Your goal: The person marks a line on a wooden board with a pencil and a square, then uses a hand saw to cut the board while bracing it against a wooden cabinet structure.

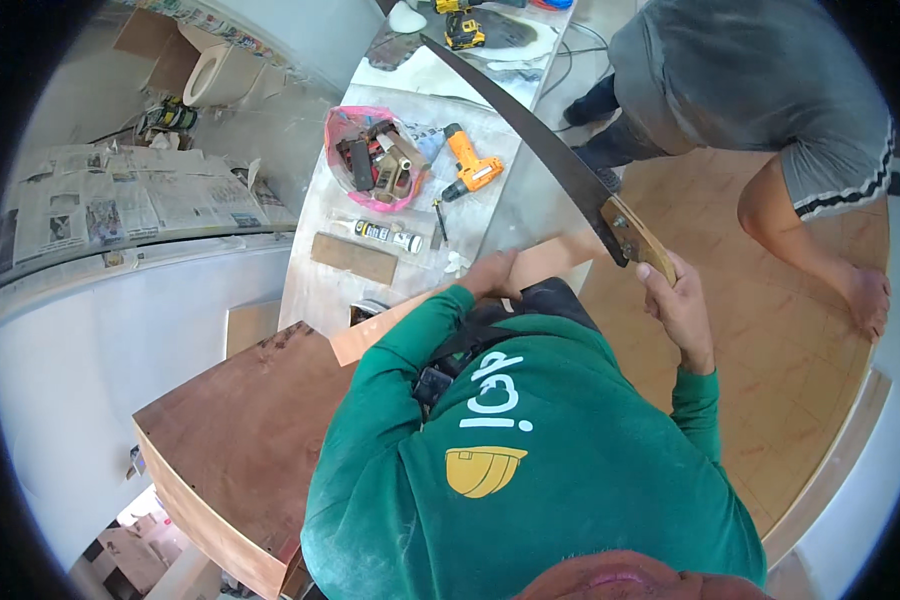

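In my right hand [682, 305] is the wooden handle of a handsaw [530, 130], with the fingers closed round it. Its long dark blade slants up and to the left, raised in front of me. My left hand [490, 275] grips a pale flat strip of wood [550, 260] that lies across in front of my waist. One end of the strip reaches left past my sleeve and the other passes near the saw's heel. My left forearm hides part of the strip. Whether the blade touches the wood, I cannot tell.
A dusty worktable [305, 285] holds a pink-rimmed tub of tools [415, 190], an orange drill [470, 165], a sealant tube [385, 236], a wood block [353, 258] and a yellow drill [462, 30]. A brown panelled box [240, 420] stands at left. Another person [760, 80] bends at right.
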The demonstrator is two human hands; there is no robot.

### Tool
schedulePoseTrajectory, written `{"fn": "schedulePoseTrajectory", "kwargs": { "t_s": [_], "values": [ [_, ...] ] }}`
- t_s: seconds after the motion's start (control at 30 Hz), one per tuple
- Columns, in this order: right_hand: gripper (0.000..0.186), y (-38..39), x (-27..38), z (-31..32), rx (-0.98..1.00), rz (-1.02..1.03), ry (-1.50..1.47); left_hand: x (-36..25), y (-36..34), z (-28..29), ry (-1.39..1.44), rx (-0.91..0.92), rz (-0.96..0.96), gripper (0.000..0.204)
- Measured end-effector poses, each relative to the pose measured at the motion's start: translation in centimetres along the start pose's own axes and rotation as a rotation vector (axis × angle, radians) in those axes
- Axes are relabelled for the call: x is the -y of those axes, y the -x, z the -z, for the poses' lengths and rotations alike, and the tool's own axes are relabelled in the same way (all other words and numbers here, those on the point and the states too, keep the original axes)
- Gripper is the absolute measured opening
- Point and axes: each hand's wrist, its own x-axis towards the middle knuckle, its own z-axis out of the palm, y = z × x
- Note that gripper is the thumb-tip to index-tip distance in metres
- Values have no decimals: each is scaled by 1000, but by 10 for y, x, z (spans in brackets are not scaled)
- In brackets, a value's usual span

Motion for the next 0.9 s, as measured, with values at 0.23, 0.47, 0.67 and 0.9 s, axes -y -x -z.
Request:
{"fn": "schedulePoseTrajectory", "kwargs": {
  "t_s": [0.23,0.47,0.67,0.9],
  "values": [
    [35,54,-24,-36,-108,-45,-10,42,3,-31,95,0,83,104],
    [37,90,-39,-61,-171,-117,26,56,-7,-37,151,-85,229,112],
    [36,105,-53,-66,-211,-97,-13,69,-8,-27,158,-102,306,120],
    [36,91,-63,-36,-303,-45,20,91,-21,-30,211,-113,297,119]
  ]
}}
